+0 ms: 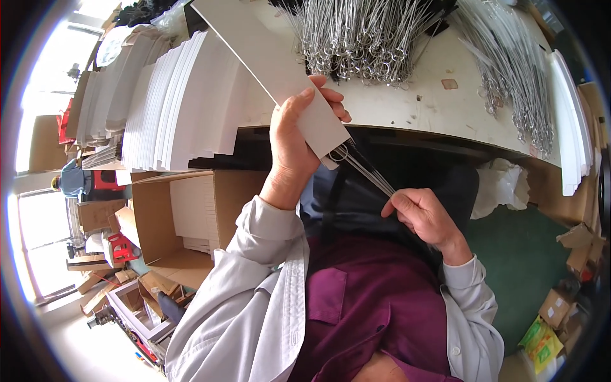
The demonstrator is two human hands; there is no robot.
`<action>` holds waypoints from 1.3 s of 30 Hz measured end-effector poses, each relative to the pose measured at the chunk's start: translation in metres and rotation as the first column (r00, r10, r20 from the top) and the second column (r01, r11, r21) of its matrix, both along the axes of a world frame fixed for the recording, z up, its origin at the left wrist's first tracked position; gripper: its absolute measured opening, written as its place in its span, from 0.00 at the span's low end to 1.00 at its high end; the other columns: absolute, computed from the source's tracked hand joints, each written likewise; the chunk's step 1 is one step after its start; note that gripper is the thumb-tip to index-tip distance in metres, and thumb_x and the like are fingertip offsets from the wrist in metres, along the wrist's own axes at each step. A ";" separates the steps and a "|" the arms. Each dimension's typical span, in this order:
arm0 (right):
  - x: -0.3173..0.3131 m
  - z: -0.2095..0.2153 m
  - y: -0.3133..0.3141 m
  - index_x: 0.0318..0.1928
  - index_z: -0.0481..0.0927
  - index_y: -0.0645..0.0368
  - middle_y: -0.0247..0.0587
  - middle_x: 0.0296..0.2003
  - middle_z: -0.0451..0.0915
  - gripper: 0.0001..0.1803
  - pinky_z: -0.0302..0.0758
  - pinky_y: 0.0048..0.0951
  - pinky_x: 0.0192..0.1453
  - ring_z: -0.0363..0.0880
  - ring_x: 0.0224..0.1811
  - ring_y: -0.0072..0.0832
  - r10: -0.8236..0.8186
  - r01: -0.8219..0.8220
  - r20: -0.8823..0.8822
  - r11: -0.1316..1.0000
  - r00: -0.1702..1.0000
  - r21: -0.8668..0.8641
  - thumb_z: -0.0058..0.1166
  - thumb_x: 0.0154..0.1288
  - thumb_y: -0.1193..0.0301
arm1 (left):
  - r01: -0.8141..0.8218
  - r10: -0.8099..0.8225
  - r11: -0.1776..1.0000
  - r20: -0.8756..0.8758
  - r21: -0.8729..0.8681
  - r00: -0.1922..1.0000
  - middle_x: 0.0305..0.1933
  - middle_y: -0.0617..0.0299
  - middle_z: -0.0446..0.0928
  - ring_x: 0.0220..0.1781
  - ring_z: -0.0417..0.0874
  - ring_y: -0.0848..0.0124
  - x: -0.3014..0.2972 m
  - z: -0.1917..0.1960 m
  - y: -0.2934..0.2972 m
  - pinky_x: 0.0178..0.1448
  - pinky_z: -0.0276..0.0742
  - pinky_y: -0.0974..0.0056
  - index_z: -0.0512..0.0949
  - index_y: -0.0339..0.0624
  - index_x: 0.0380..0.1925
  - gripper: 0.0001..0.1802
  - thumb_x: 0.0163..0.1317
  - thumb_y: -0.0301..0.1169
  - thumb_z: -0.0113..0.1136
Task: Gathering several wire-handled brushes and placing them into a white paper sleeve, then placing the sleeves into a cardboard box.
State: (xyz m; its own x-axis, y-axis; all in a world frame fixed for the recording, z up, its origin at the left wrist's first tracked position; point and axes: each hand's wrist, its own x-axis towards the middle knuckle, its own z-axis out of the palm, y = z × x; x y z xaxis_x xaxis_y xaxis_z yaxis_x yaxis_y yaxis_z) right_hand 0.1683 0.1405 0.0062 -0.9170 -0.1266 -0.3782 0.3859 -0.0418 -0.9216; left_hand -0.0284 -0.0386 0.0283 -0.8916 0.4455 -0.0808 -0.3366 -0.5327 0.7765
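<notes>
My left hand point(293, 130) is wrapped round a long, narrow white box point(270, 57), which slants down toward me from the far left. At the box's near end is a small bundle of thin metal rods point(366, 170) with looped ends, a darker stretch running along it. The loops sit right at the box's opening; how far they reach inside is hidden. Lower and to the right, my right hand point(423, 216) pinches the other end of the bundle between thumb and fingers.
A large heap of ring-ended metal rods point(363, 44) lies on the worktable point(407, 105), with another pile of rods point(515, 83) to its right. White boxes point(165, 95) stand stacked at the left. Below them is an open cardboard carton point(149, 216) holding white boxes.
</notes>
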 end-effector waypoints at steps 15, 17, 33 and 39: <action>-0.035 0.013 0.013 0.36 0.81 0.65 0.31 0.21 0.72 0.18 0.68 0.28 0.30 0.69 0.25 0.19 0.059 -0.009 -0.145 0.948 0.988 0.318 0.59 0.75 0.60 | -0.067 0.056 0.996 0.177 0.053 0.983 0.41 0.49 0.79 0.40 0.82 0.59 0.034 -0.026 0.030 0.53 0.82 0.50 0.72 0.38 0.49 0.21 0.72 0.46 0.57; -0.027 0.014 0.025 0.36 0.81 0.66 0.31 0.22 0.74 0.19 0.68 0.26 0.31 0.69 0.25 0.18 0.084 -0.031 -0.139 0.939 0.987 0.343 0.63 0.73 0.59 | -0.123 0.115 0.992 0.182 0.033 0.977 0.42 0.47 0.79 0.41 0.81 0.59 0.027 -0.020 0.024 0.55 0.81 0.49 0.71 0.37 0.49 0.22 0.73 0.46 0.56; -0.033 -0.015 0.009 0.32 0.82 0.68 0.43 0.20 0.76 0.29 0.72 0.32 0.29 0.72 0.23 0.24 -0.347 0.423 -0.319 0.882 0.882 0.208 0.56 0.77 0.49 | 0.101 -0.089 0.976 0.067 -0.195 0.994 0.48 0.44 0.83 0.53 0.83 0.57 0.083 -0.034 0.037 0.65 0.77 0.52 0.72 0.33 0.56 0.28 0.79 0.50 0.44; -0.022 0.007 0.039 0.31 0.80 0.64 0.46 0.19 0.81 0.26 0.75 0.34 0.28 0.83 0.21 0.38 -0.141 0.329 -0.354 0.765 0.924 0.554 0.58 0.75 0.51 | -0.097 -0.695 0.644 -0.633 -0.759 0.340 0.44 0.50 0.85 0.43 0.88 0.56 0.096 0.012 -0.015 0.49 0.85 0.58 0.82 0.33 0.46 0.18 0.56 0.25 0.74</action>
